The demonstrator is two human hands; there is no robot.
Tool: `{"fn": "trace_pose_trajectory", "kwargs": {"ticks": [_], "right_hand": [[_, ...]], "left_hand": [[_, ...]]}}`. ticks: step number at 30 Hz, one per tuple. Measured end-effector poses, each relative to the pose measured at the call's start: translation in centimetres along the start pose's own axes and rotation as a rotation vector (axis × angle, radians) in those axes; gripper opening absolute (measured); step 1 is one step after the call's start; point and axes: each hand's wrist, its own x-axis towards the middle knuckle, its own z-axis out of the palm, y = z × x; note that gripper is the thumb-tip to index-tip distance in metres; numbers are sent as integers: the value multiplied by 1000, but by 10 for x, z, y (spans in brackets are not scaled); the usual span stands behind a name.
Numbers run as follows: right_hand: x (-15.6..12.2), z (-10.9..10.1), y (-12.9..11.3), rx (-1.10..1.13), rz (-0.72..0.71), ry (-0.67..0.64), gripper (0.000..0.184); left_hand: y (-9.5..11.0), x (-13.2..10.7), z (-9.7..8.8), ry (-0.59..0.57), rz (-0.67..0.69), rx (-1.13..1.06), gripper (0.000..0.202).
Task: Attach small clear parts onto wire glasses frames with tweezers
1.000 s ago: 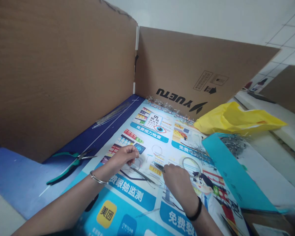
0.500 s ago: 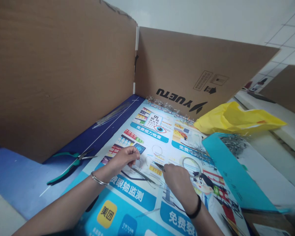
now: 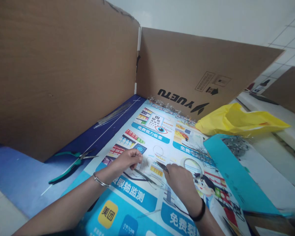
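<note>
My left hand, with a silver bangle at the wrist, is closed in a pinch above the printed poster. What its fingertips hold is too fine to make out. My right hand, wearing a dark wristband, is wrapped round pliers; only the dark pointed jaws show, aimed toward my left hand. Below and between the hands, a long thin pointed metal piece lies over the poster. A coil of wire rests just beyond my right hand.
Teal-handled pliers lie open on the left, with straight wires behind. Cardboard walls stand at the left and back. Right are a yellow bag, a turquoise box flap and tangled wire bits.
The view has shifted slightly, so everything sits a little further right and lower. Both hands keep nearly the same pose and grip.
</note>
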Motion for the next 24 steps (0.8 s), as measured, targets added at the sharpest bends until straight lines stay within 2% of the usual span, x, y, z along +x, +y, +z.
{"fn": "trace_pose_trajectory", "kwargs": {"ticks": [24], "right_hand": [[7,1,-9,-18,1,-48,20]], "left_hand": [[1,-2,5,-11,-38,16,21]]}}
